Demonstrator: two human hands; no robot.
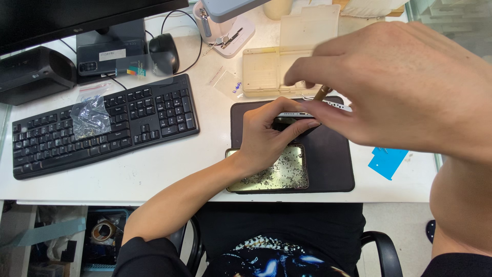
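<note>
Left hand clamped on a slim phone, fingers pinched along its edges, holding it on edge just above the dark work mat. Pale metal side rail of the phone facing up, with small ports or slots visible along it. Right hand huge and close to the camera, fingers drawn together around a thin brown tool handle, tip aimed down toward the phone's top edge; contact point itself hidden behind the fingers.

Handling read: likely light, stiff, and smooth-sided, so prone to slipping when held on edge like this. Probably fragile too, with glass faces and thin seams that would not take kindly to twisting or a heavy squeeze. Best hold looks like the one in play: thumb on one flat face, fingers on the other, pressure spread over the frame, not the middle of the panel. Mat underneath a soft landing if it slips.

Around the mat: a shiny gold-toned tray speckled with tiny dark bits, partly under the left wrist. Beige compartment box lying open just beyond the mat. Black keyboard off to the left with a small clear bag resting on its keys. Blue card near the right edge of the white surface.
</note>
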